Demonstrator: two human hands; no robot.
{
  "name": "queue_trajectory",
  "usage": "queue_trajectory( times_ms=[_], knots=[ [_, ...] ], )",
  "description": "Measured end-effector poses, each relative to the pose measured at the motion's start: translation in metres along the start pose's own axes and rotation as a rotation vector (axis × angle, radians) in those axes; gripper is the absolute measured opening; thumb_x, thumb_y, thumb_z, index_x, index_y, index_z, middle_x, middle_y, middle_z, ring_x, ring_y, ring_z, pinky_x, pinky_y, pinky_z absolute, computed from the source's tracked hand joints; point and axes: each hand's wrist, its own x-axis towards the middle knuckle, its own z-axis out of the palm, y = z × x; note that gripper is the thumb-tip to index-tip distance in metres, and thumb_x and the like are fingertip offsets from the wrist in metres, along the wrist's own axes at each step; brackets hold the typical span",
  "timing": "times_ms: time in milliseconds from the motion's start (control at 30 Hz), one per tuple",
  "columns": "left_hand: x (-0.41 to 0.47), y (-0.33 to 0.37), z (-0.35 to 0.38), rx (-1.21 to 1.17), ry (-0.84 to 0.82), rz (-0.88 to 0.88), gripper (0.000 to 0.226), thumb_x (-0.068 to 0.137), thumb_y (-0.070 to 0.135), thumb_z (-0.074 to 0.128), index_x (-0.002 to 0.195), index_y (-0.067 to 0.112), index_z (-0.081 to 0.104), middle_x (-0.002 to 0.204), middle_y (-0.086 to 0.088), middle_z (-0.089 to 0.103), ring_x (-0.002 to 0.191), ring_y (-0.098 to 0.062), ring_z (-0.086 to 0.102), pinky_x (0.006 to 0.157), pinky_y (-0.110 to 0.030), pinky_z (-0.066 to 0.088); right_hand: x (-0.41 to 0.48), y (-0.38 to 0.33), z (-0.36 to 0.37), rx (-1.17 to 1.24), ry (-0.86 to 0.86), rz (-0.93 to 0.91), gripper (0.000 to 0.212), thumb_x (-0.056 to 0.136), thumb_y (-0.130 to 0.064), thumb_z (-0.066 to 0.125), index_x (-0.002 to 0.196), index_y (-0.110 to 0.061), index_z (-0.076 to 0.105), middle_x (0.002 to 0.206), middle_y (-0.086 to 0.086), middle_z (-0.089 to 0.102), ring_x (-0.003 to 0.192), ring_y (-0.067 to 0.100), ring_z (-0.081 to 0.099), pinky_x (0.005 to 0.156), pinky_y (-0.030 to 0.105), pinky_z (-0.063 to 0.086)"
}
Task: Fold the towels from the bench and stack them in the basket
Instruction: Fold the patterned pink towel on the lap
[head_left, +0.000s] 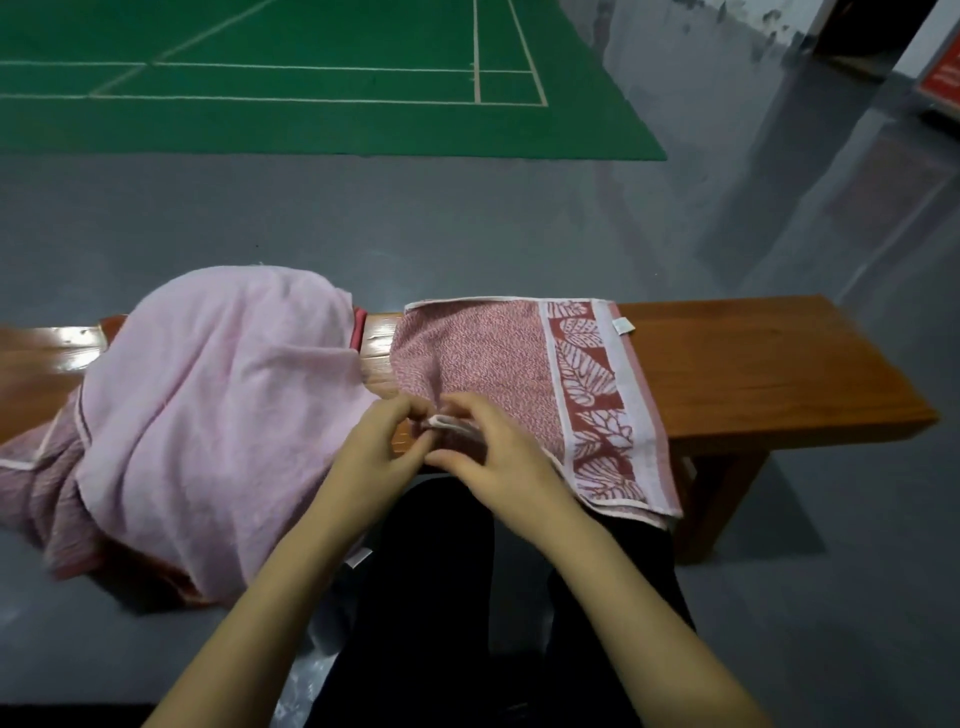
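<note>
A red-and-white patterned towel (498, 358) with a leaf border lies folded on the wooden bench (753, 364), its right end hanging over the front edge. My left hand (379, 441) and my right hand (488, 447) meet at the towel's near left corner, and both pinch its white hem between fingertips. To the left, a plain pink towel (208, 405) is draped in a heap over other pink and red cloth (47, 499). No basket is visible.
Grey floor lies beyond the bench, with a green court mat (311, 78) farther back. My dark-trousered legs (467, 597) are just below the bench's front edge. A crumpled clear plastic sheet (311, 670) lies by my left knee.
</note>
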Motion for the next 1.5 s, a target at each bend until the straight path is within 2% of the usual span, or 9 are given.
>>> queue_trajectory(
  times_ms=[167,333,433,567,733,867,1000,1200,1500],
  knots=[
    [-0.004,-0.014,-0.009,-0.077,0.017,-0.009,0.028,0.078,0.026,0.066,0.101,0.03,0.051,0.099,0.013,0.056,0.093,-0.003,0.056,0.087,-0.012,0.041,0.017,0.009,0.013,0.037,0.11,0.034,0.006,0.088,-0.017,0.064,0.087,-0.011,0.065,0.086,0.0,0.067,0.082,0.017,0.06,0.078,0.041,0.047],
    [-0.004,-0.035,-0.009,0.09,-0.013,0.088,0.029,0.08,0.026,0.064,0.108,0.019,0.063,0.112,0.002,0.046,0.105,0.005,0.046,0.095,-0.014,0.038,0.007,0.015,0.014,0.087,0.165,-0.047,0.007,0.091,-0.015,0.053,0.09,-0.009,0.057,0.079,-0.009,0.056,0.074,0.003,0.052,0.071,0.025,0.042],
    [0.004,-0.033,-0.004,0.122,-0.026,0.123,0.028,0.081,0.023,0.065,0.107,0.029,0.06,0.109,0.0,0.043,0.097,0.011,0.044,0.087,-0.005,0.034,0.003,0.017,0.017,0.127,0.154,-0.044,0.004,0.092,-0.012,0.05,0.092,-0.01,0.053,0.079,-0.014,0.052,0.074,-0.007,0.05,0.069,0.011,0.038],
    [0.013,-0.032,-0.003,0.178,-0.068,0.165,0.046,0.079,0.009,0.062,0.121,0.027,0.055,0.109,0.001,0.037,0.086,0.0,0.044,0.085,-0.012,0.039,0.001,0.018,0.021,0.14,0.134,-0.042,0.007,0.092,-0.012,0.049,0.095,-0.008,0.054,0.081,-0.015,0.053,0.075,-0.009,0.051,0.07,0.009,0.037],
    [0.027,-0.038,-0.014,0.354,-0.144,0.261,0.02,0.08,0.026,0.056,0.088,0.012,0.068,0.099,-0.006,0.048,0.076,-0.017,0.048,0.07,-0.03,0.045,0.005,0.022,0.024,0.131,0.112,-0.035,0.01,0.091,-0.017,0.047,0.094,-0.011,0.054,0.08,-0.014,0.052,0.073,-0.006,0.05,0.069,0.012,0.037],
    [0.042,-0.057,-0.029,0.464,-0.172,0.09,0.009,0.084,0.011,0.065,0.089,0.011,0.072,0.091,-0.01,0.058,0.082,-0.03,0.059,0.069,-0.031,0.044,0.007,0.028,0.027,0.091,0.023,-0.01,0.006,0.096,-0.014,0.047,0.092,-0.018,0.046,0.069,-0.014,0.043,0.062,-0.001,0.045,0.061,0.024,0.033],
    [0.068,-0.065,-0.025,0.369,-0.016,-0.19,0.018,0.088,0.007,0.056,0.098,0.012,0.071,0.095,-0.006,0.069,0.08,-0.017,0.059,0.067,-0.018,0.032,0.021,0.036,0.032,0.056,-0.007,0.055,0.008,0.1,-0.015,0.043,0.094,-0.019,0.041,0.067,-0.01,0.041,0.059,0.007,0.039,0.062,0.041,0.036],
    [0.133,-0.093,0.0,0.357,-0.02,-0.481,0.033,0.09,0.022,0.056,0.116,0.001,0.054,0.111,-0.017,0.063,0.096,-0.031,0.058,0.07,-0.029,0.036,0.08,0.05,0.032,0.117,0.055,0.198,0.006,0.101,-0.017,0.041,0.097,-0.015,0.045,0.071,-0.002,0.049,0.056,0.011,0.039,0.056,0.032,0.031],
    [0.17,-0.125,0.017,0.415,-0.039,-0.312,0.046,0.092,0.027,0.056,0.136,0.022,0.042,0.126,-0.012,0.047,0.114,-0.03,0.048,0.092,-0.039,0.04,0.155,0.083,0.04,-0.089,-0.219,0.327,0.012,0.101,-0.025,0.042,0.098,-0.022,0.052,0.084,0.0,0.058,0.069,0.017,0.051,0.063,0.036,0.044]
  ],
)
